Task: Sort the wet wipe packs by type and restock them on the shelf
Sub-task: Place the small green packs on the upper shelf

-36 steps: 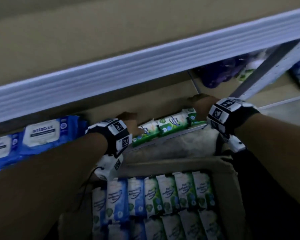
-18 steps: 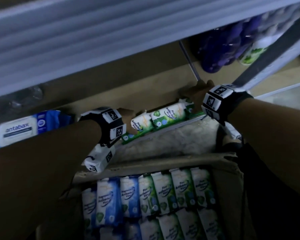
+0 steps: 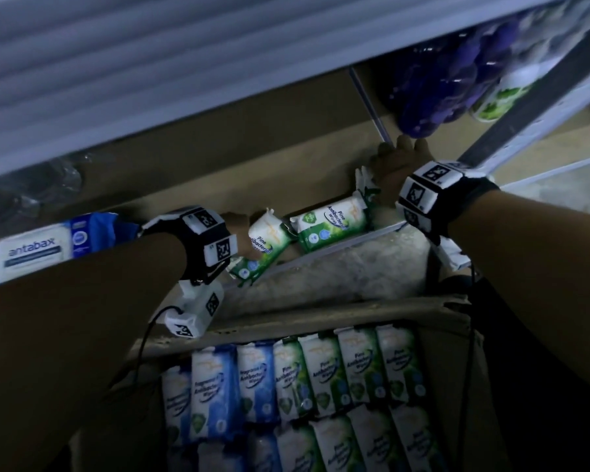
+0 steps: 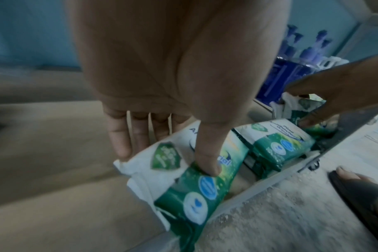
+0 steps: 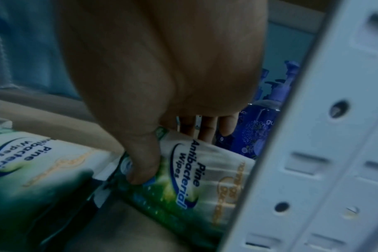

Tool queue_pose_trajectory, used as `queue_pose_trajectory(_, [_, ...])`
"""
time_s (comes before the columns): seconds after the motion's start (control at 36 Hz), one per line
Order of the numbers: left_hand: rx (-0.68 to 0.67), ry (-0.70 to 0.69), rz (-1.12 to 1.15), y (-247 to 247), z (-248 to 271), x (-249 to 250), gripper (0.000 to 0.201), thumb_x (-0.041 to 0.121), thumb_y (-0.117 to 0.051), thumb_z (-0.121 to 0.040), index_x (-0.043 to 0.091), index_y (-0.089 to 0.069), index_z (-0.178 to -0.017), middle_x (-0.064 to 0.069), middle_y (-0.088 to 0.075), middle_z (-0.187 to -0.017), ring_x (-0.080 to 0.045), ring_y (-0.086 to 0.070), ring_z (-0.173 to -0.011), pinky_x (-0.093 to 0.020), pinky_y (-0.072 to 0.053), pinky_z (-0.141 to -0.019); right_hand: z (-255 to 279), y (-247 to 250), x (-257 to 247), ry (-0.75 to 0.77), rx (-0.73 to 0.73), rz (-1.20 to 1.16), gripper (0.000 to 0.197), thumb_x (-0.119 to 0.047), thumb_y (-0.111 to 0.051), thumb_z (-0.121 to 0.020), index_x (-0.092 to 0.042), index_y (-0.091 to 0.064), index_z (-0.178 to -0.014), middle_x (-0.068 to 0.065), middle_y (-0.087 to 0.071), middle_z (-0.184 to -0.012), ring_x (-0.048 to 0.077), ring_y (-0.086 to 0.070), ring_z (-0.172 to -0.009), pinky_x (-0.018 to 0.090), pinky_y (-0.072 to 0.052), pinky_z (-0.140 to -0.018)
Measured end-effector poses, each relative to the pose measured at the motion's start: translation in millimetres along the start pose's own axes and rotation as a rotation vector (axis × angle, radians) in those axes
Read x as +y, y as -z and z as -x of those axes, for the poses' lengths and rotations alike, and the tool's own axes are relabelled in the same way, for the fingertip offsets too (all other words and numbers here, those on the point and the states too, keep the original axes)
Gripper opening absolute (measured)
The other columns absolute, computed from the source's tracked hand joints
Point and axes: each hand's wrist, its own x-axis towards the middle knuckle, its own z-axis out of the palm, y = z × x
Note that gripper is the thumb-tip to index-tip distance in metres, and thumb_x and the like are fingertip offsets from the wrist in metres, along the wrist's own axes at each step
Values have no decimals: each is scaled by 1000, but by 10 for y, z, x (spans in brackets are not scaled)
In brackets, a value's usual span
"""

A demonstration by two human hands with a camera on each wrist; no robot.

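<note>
Three green-and-white Pine Antibacterial wipe packs stand in a row at the front of the beige shelf board (image 3: pixel 218 178). My left hand (image 3: pixel 241 221) pinches the tilted left pack (image 3: pixel 263 247), thumb on its front and fingers (image 4: pixel 121 150) behind. The middle pack (image 3: pixel 331 223) stands free between the hands. My right hand (image 3: pixel 397 165) grips the right pack (image 5: pixel 194 179) beside the shelf upright, thumb on its face; that pack is mostly hidden in the head view.
Blue antabax packs (image 3: pixel 38 250) lie left on the same shelf. Purple pump bottles (image 3: pixel 457 86) stand behind a thin divider on the right. The upper shelf edge (image 3: pixel 150 80) overhangs. Below, a cardboard box (image 3: pixel 321 315) holds several blue packs (image 3: pixel 215 393) and green packs (image 3: pixel 361 366).
The head view has swung up and closer. Both hands keep hold of their packs; the left pack now leans further left, with a small gap to the middle pack.
</note>
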Motion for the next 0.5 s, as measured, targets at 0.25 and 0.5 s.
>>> queue_pose_trajectory(0.25, [112, -48, 272, 161, 235, -179, 48, 30, -80, -80, 7, -57, -114, -9, -65, -117, -26, -62, -100, -31, -46, -78, 313, 214, 50, -41, 247, -229, 51, -35, -64, -87, -10, -44, -127, 15, -57, -124, 35, -51, -114, 42, -36, -96])
queue_pose_trajectory(0.5, [348, -142, 333, 285, 1022, -178, 63, 31, -77, -83, 17, -44, -135, -5, -59, -124, -26, -59, -106, -27, -42, -74, 1019, 649, -26, 46, 406, -372, 53, -33, -70, -83, -16, -49, -129, 12, -57, -127, 38, -56, -110, 43, -47, -86])
